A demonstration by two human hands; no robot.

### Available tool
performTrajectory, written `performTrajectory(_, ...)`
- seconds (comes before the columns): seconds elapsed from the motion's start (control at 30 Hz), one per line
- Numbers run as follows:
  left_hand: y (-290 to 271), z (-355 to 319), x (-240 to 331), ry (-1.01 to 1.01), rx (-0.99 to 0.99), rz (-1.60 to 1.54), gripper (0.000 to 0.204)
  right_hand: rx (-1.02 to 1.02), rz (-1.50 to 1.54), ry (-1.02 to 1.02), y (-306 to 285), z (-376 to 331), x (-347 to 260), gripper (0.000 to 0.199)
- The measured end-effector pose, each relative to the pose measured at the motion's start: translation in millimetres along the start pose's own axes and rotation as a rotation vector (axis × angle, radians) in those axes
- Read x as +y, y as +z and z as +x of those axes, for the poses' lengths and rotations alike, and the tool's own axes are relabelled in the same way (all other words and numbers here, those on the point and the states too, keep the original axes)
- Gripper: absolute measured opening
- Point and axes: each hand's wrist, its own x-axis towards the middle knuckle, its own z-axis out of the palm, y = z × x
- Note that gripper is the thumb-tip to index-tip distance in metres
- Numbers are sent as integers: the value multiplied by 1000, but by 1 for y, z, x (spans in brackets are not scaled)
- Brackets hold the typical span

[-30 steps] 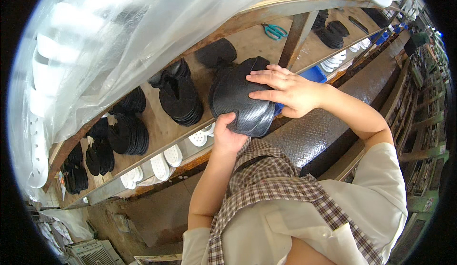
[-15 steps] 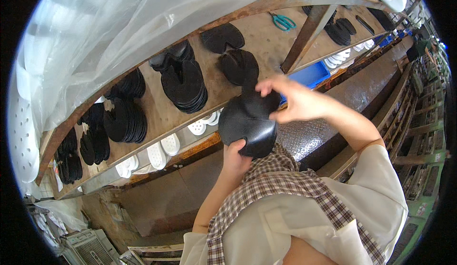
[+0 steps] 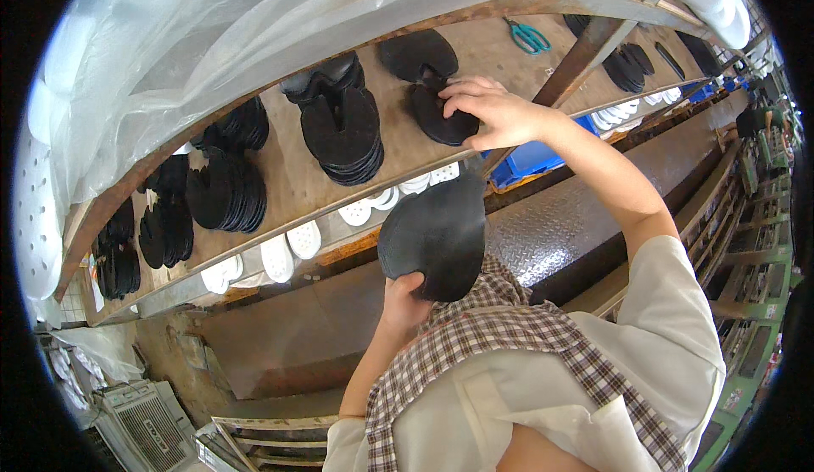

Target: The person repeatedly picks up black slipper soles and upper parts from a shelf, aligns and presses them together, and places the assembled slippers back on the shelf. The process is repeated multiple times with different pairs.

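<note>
My left hand (image 3: 407, 298) grips the lower edge of a rounded black sheet piece (image 3: 434, 239), its thumb on top. It is held in front of the shelf; whether several layers lie under it is hidden. My right hand (image 3: 500, 112) reaches onto the shelf, its bent fingers and thumb around a notched black piece (image 3: 431, 120) near the front edge. Just behind that lies another rounded black piece (image 3: 415, 52). To the left stands a tall stack of notched black pieces (image 3: 342, 137).
More black stacks (image 3: 227, 192) line the wooden shelf (image 3: 280, 171) to the left. Teal-handled scissors (image 3: 530, 38) lie at the back, left of a rusty metal post (image 3: 585, 61). White perforated shoe parts (image 3: 303, 239) and a blue bin (image 3: 530, 163) sit below. Plastic sheeting (image 3: 212, 57) hangs above.
My right hand has moved from beside the held black piece up and away to the notched piece on the shelf. The left hand has lowered slightly, still holding its piece.
</note>
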Motion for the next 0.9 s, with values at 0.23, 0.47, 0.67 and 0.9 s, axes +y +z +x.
performTrajectory(0.23, 2, 3, 4, 23, -38, 37, 74, -10, -70, 60, 8, 13, -3, 66)
performTrajectory(0.47, 2, -1, 3, 12, -24, 0, 73, 50, -177, -59, 8, 13, -3, 67)
performTrajectory(0.67, 0, -3, 3, 57, -17, 15, 69, 36, -204, -54, 18, 19, -1, 68)
performTrajectory(0.9, 8, 2, 10, 102, -88, -16, 68, 321, -214, -13, -10, 1, -23, 48)
